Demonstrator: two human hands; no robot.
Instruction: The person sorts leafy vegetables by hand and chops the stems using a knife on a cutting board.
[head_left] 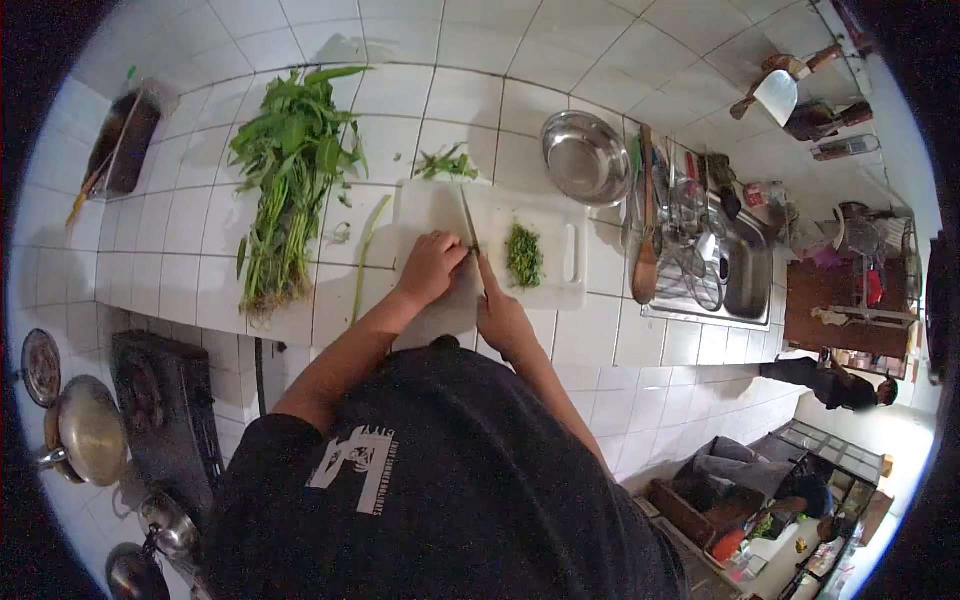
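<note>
My right hand is wrapped round the handle of a kitchen knife, whose blade points away from me over the white cutting board. Just left of the blade, my left hand rests on the board with its fingers curled in; whatever lies under them is hidden. A small heap of finely chopped greens sits on the board right of the knife. Beyond the board's far edge are loose leaf scraps. One long green stem lies on the tiles to the left.
A large bunch of leafy greens with roots lies left on the tiled counter. At the back right stands a steel bowl. Utensils and a wooden spoon crowd the sink. A stove is lower left; another person is far right.
</note>
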